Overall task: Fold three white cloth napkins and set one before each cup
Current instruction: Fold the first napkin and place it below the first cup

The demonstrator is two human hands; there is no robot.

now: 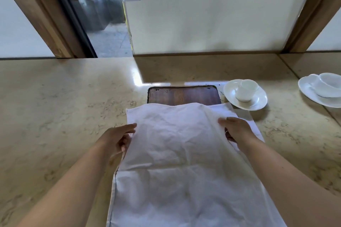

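A large white cloth napkin (177, 145) lies spread down the middle of the marble counter, its far part lifted over a dark wooden tray (184, 95). My left hand (120, 138) grips the napkin's left edge, thumb on top and fingers curled under. On the opposite edge my right hand (235, 131) holds the cloth the same way. A white cup (246, 90) stands on a white saucer (258, 104) just right of the tray. A second white cup (330, 84) on its saucer (310, 92) sits at the far right edge.
The beige marble counter (64, 107) stretches wide to the left. Behind it stands a window with a white sheet (212, 18) taped over the glass, framed by wooden posts. A counter seam runs diagonally at the right.
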